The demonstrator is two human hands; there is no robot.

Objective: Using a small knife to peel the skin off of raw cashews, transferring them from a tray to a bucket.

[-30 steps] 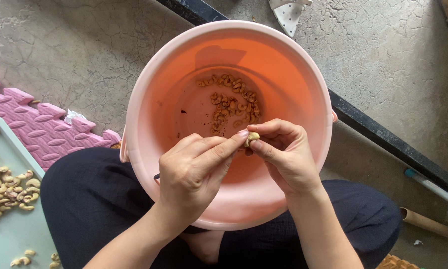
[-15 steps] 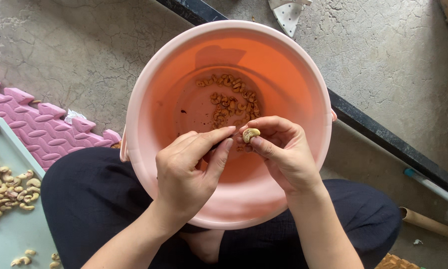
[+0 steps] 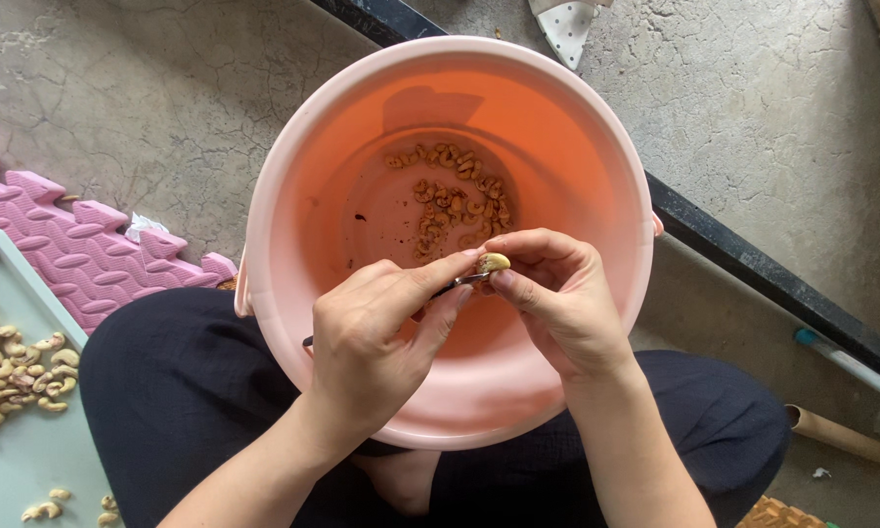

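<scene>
Over a pink plastic bucket (image 3: 293, 186) my two hands meet. My right hand (image 3: 557, 298) pinches a pale cashew nut (image 3: 492, 262) between thumb and fingertips. My left hand (image 3: 376, 342) grips a small dark-handled knife (image 3: 464, 282), its thin blade touching the nut from the left. Several brownish cashew pieces (image 3: 450, 200) lie on the bucket's bottom, beyond the hands.
A pale green tray (image 3: 29, 460) with several cashews (image 3: 15, 367) sits at the lower left, on a pink foam mat (image 3: 59, 235). Cracked concrete floor surrounds the bucket. A dark metal rail (image 3: 753, 274) runs diagonally at the right, with a pipe (image 3: 851, 367) and a cardboard tube (image 3: 846, 440) below it.
My left hand has shifted slightly left and its fingers have eased off the nut, so the blade now shows against it. The right hand has turned the nut a little.
</scene>
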